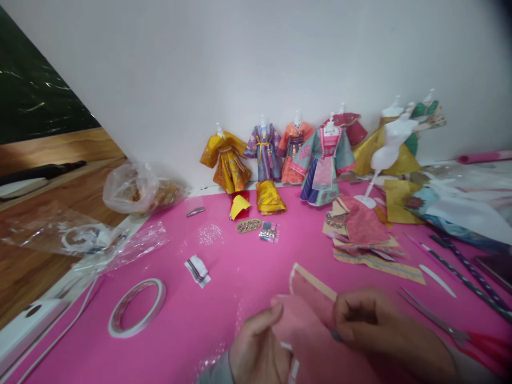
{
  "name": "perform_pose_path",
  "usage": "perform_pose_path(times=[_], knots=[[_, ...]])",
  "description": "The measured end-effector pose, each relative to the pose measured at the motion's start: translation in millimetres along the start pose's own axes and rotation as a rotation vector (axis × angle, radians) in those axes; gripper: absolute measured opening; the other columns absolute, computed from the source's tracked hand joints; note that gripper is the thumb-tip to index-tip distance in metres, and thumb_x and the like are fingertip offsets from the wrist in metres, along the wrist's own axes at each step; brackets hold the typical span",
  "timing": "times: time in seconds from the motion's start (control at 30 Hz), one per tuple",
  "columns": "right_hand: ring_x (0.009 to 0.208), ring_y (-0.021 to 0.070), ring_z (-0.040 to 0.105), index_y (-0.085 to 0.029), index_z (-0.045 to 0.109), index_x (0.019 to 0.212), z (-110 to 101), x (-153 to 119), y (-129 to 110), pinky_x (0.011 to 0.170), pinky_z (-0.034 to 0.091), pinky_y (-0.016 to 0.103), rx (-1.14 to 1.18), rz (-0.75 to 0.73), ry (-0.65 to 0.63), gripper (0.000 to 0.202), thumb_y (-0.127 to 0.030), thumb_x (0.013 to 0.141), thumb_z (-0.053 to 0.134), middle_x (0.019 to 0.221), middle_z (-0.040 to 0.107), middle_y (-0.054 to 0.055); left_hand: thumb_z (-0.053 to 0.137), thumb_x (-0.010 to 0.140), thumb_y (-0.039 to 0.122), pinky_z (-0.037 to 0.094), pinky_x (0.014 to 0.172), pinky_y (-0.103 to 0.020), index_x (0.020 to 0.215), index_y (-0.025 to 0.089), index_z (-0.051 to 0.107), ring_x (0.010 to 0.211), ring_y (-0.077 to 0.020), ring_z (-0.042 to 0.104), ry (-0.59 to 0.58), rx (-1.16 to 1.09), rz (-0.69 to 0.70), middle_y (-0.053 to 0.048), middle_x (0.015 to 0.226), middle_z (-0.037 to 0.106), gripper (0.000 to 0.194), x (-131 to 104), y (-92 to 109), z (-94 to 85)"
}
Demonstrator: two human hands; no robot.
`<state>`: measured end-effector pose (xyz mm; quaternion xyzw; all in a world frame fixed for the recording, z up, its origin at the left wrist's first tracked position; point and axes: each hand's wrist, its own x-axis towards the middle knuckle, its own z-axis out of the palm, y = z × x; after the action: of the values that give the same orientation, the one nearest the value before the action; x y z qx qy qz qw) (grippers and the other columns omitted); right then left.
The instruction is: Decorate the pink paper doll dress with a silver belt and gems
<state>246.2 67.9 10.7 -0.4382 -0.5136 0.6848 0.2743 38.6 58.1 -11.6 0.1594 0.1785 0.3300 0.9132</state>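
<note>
Fabric (308, 325) at five o'clock looks part-worked, white strips (295, 370) along one edge; the left hand's (260, 344) grip is closed on it, the right hand (380, 322) apparently pinching its far side; robed mannequins (263, 152) near twelve seem finished, a bare mannequin (390, 143) at two undressed

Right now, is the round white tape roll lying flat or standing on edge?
Flat: the round white tape roll lies on the pink tabletop, whose surface shows through its open centre.

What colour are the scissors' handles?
Red: the scissors' handles show in the head view, at lower right.
</note>
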Motion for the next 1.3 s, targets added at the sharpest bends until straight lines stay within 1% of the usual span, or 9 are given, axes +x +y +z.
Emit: perform_pose_path(times=[0.2, 0.4, 0.5, 0.6, 0.73, 0.9, 1.03, 1.2, 1.3], knots=[[0.058, 0.0106, 0.038, -0.017, 0.056, 0.063, 7.2, -0.5, 5.1, 0.055, 0.027, 0.026, -0.169, 0.033, -0.012, 0.023, -0.036, 0.072, 0.066, 0.060, 0.047, -0.004, 0.066, 0.077, 0.040, 0.044, 0.071, -0.025, 0.076, 0.010, 0.072, 0.080, -0.0202, 0.065, 0.028, 0.121, -0.059, -0.009, 0.077, 0.072, 0.031, -0.9, -12.7, -3.8], [0.057, 0.0120, 0.039, -0.018, 0.059, 0.063, 12.9, -0.2, 1.7, 0.052, 0.027, 0.027, -0.312, 0.095, 0.046, 0.019, -0.036, 0.069, 0.062, 0.057, 0.045, -0.004, 0.079, 0.068, 0.033, 0.036, 0.054, -0.022, 0.070, 0.011, 0.071, 0.054, -0.0112, 0.053, 0.202, 0.287, 0.036, -0.003, 0.061, 0.063, 0.024, 1.8, -18.9, -4.6], [0.059, 0.0123, 0.040, -0.016, 0.063, 0.068, 9.7, 0.8, 0.1, 0.054, 0.027, 0.027, -0.305, 0.076, 0.003, 0.021, -0.037, 0.072, 0.058, 0.060, 0.046, -0.003, 0.076, 0.072, 0.031, 0.036, 0.056, -0.022, 0.070, 0.008, 0.071, 0.053, -0.0111, 0.053, 0.271, 0.298, 0.092, -0.004, 0.058, 0.063, 0.024, 1.2, -16.3, -5.9], [0.056, 0.0110, 0.037, -0.017, 0.061, 0.065, 7.1, 2.7, -0.9, 0.051, 0.025, 0.026, -0.337, 0.064, 0.040, 0.017, -0.032, 0.069, 0.055, 0.056, 0.043, -0.005, 0.075, 0.072, 0.023, 0.039, 0.060, -0.022, 0.069, 0.009, 0.071, 0.057, -0.0121, 0.056, 0.336, 0.248, 0.167, -0.005, 0.059, 0.065, 0.014, 0.7, -12.6, -1.3], [0.052, 0.0093, 0.033, -0.018, 0.056, 0.060, 11.3, 4.4, -2.6, 0.048, 0.021, 0.025, -0.386, 0.075, 0.054, 0.011, -0.027, 0.066, 0.053, 0.052, 0.037, -0.007, 0.073, 0.070, 0.018, 0.041, 0.062, -0.024, 0.069, 0.011, 0.071, 0.058, -0.0137, 0.057, 0.329, 0.231, 0.218, -0.003, 0.061, 0.066, 0.008, 1.8, -12.4, 7.9], [0.052, 0.0090, 0.034, -0.017, 0.060, 0.061, 18.8, 5.1, 2.8, 0.048, 0.022, 0.025, -0.378, 0.049, 0.051, 0.013, -0.027, 0.069, 0.055, 0.052, 0.040, -0.006, 0.080, 0.067, 0.033, 0.037, 0.057, -0.023, 0.064, 0.009, 0.067, 0.057, -0.0121, 0.053, 0.235, 0.374, 0.163, -0.004, 0.060, 0.062, 0.027, 5.0, -14.3, 8.3], [0.057, 0.0118, 0.036, -0.018, 0.057, 0.058, 13.2, 5.5, 3.9, 0.052, 0.026, 0.027, -0.326, 0.048, 0.052, 0.029, -0.041, 0.075, 0.055, 0.055, 0.039, -0.004, 0.083, 0.064, 0.033, 0.029, 0.047, -0.021, 0.056, 0.013, 0.057, 0.047, -0.0088, 0.046, 0.338, 0.380, 0.165, 0.000, 0.050, 0.057, 0.033, 2.1, -12.3, 1.7], [0.065, 0.0173, 0.045, -0.021, 0.065, 0.063, 2.5, 2.0, -2.0, 0.060, 0.035, 0.029, -0.278, 0.040, 0.299, 0.041, -0.055, 0.077, 0.049, 0.065, 0.052, 0.001, 0.083, 0.066, 0.031, 0.032, 0.050, -0.021, 0.061, 0.015, 0.054, 0.049, -0.0092, 0.050, 0.387, 0.324, 0.220, -0.001, 0.055, 0.060, 0.034, -2.0, -10.6, -1.9], [0.054, 0.0120, 0.036, -0.019, 0.060, 0.059, 2.7, 1.9, -3.6, 0.051, 0.028, 0.026, -0.270, 0.071, 0.138, 0.032, -0.046, 0.075, 0.056, 0.055, 0.042, -0.004, 0.082, 0.067, 0.030, 0.033, 0.051, -0.021, 0.061, 0.015, 0.053, 0.051, -0.0092, 0.050, 0.381, 0.331, 0.209, 0.000, 0.055, 0.059, 0.034, -1.4, -11.2, -3.9]])
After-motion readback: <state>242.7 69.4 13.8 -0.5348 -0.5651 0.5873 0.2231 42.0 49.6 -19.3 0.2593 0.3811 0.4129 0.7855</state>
